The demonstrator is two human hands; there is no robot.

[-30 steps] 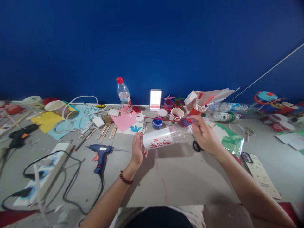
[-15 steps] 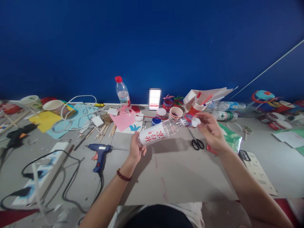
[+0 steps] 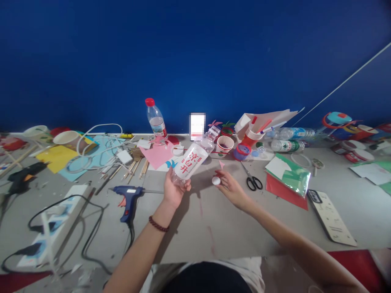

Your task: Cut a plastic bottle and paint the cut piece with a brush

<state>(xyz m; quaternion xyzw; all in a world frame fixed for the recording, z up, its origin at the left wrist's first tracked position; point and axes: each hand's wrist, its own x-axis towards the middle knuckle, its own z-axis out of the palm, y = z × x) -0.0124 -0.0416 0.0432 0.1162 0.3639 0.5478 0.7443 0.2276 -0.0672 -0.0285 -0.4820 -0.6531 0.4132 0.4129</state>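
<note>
My left hand [image 3: 172, 191] grips the base of an empty clear plastic bottle [image 3: 192, 158] with a white label and red characters. The bottle tilts up and away, its open neck pointing toward the wall. My right hand [image 3: 229, 187] is low over the grey table [image 3: 232, 228], pinching a small white bottle cap [image 3: 216, 180] between its fingertips, a little to the right of the bottle's base. A small pink scrap [image 3: 221, 164] lies just beyond the cap.
A blue glue gun [image 3: 128, 196] lies left of my left hand, cables and a power strip [image 3: 49, 228] further left. Black scissors [image 3: 252, 181], green and red sheets [image 3: 290, 179], paint cups [image 3: 226, 144], a red-capped bottle [image 3: 155, 118] and paper scraps crowd the back.
The cap came off the bottle in my right hand, which then dropped left and down toward the table. My left hand swung the bottle's neck up and away.
</note>
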